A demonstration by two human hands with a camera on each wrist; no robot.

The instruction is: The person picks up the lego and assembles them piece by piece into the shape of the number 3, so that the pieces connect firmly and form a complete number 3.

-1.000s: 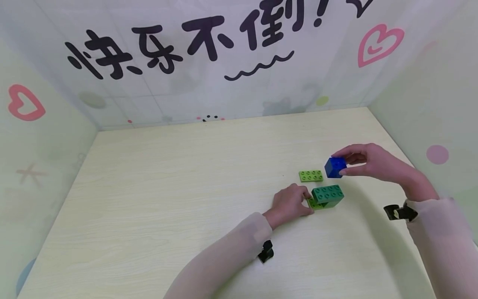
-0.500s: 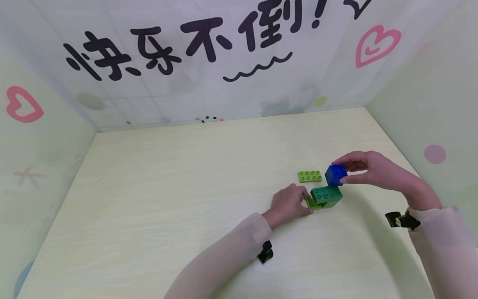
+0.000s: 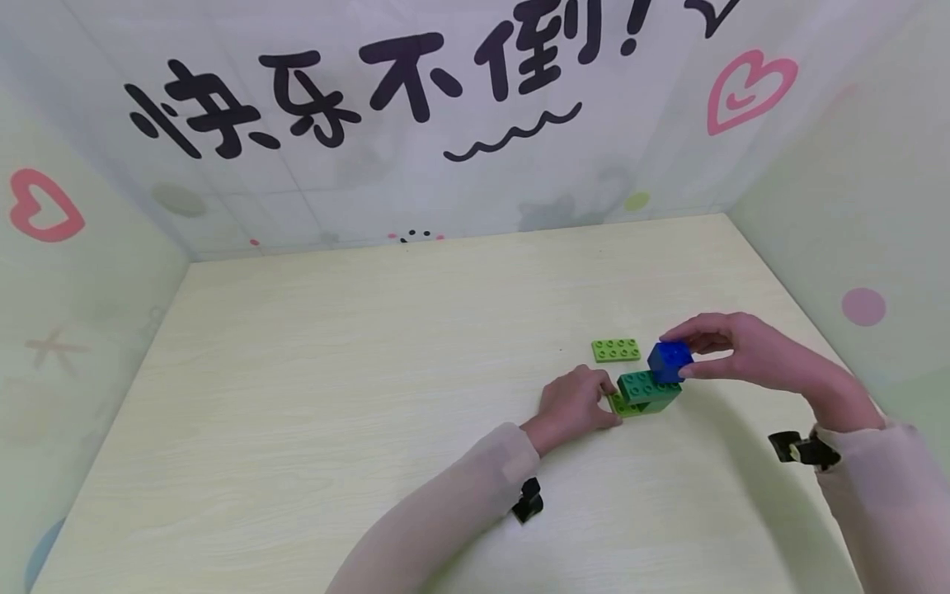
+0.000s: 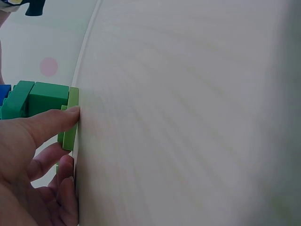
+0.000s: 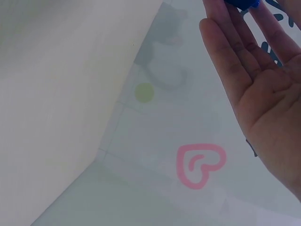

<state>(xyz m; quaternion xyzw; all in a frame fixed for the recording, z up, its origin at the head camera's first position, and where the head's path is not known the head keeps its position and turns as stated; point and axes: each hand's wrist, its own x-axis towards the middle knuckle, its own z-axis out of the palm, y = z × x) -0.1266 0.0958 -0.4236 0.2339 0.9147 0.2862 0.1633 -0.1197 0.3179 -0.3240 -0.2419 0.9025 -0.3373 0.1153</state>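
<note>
Where the pale wood-grain tabletop (image 3: 371, 396) meets its surround, three light panels stand upright: a back wall (image 3: 445, 181) bearing large black brush characters, a wavy line and a pink heart (image 3: 750, 87), and two pale green side walls, the right one marked with a pink dot (image 3: 863, 306), the left one with another pink heart (image 3: 40, 206). On the right half of the surface, the left hand (image 3: 575, 404) rests on the table with fingers curled, its fingertips pressing the edge of a light green plate (image 4: 71, 120) that lies under a dark green brick (image 3: 649, 388). The right hand (image 3: 742, 351) pinches a small blue brick (image 3: 670, 360) between thumb and fingers, the blue brick sitting at the far right end of the dark green brick's top; whether it is fully seated cannot be told. A second light green plate (image 3: 616, 350) lies flat on the table just behind the stack, apart from both hands. Black wrist-worn mounts (image 3: 797, 450) show at both sleeves. The right wrist view shows the palm with fingers extended toward the blue brick (image 5: 242, 4).
</note>
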